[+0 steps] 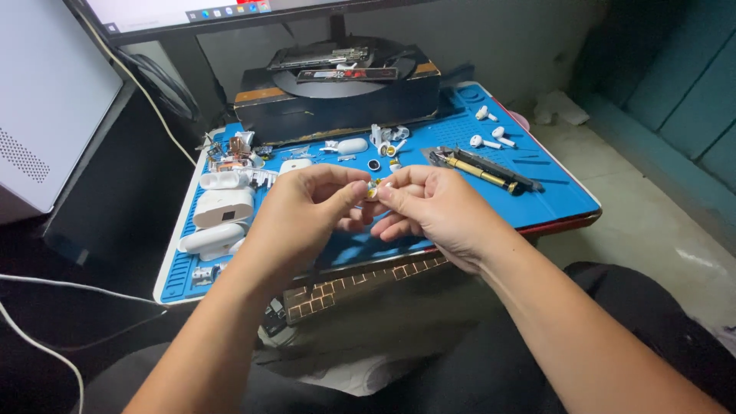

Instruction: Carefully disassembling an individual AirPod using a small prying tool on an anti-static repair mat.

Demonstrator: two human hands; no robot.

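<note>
My left hand [303, 215] and my right hand [429, 211] meet above the blue work mat [552, 192]. Between their fingertips they pinch a tiny part with a yellow and dark end [374, 188]; most of it is hidden by my fingers. Both hands hover over the mat's front middle. White earbud case shells [221, 207] lie just left of my left hand. A gold and black hand tool [483, 170] lies on the mat right of my right hand.
Loose white earbuds [491, 138] sit at the mat's back right. Small earbud parts [383, 142] are scattered at the back middle. A dark box with a round disc and tools [337, 84] stands behind. A monitor [192, 15] and a white computer case [46, 100] are at the left.
</note>
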